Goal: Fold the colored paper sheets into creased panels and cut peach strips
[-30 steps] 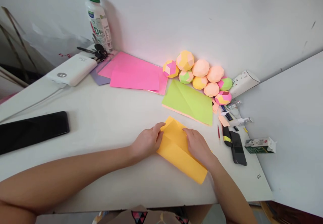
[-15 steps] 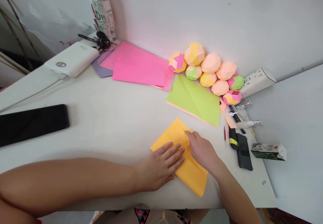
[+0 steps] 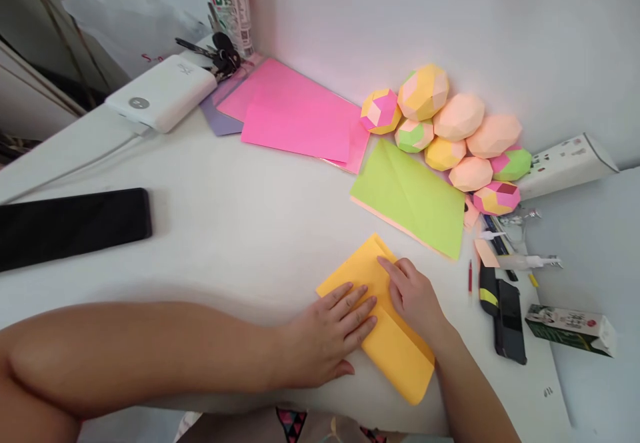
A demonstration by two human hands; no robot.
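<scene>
A folded sheet of orange-yellow paper (image 3: 397,353) lies at a slant near the front of the white desk. My left hand (image 3: 330,336) rests flat across its left middle, fingers spread. On the right side, my right hand (image 3: 414,296) touches the sheet near its upper folded flap. Its index finger is stretched out and presses on the paper, while the other fingers are curled or partly hidden. A fold line runs down the sheet beneath both hands. Just beyond the sheet sits a green paper (image 3: 410,196) with a peach layer under it.
Faceted paper balls (image 3: 460,123) cluster by the wall. Pink sheets (image 3: 300,120) lie behind. At left are a white power bank (image 3: 163,93), keys (image 3: 225,53) and a black phone (image 3: 75,226). A dark phone (image 3: 510,323), a cutter (image 3: 489,290) and a carton (image 3: 570,328) line the right.
My right index finger has straightened and presses on the upper flap, which lies folded further over. My left hand stays flat on the paper. The whole view has shifted somewhat.
</scene>
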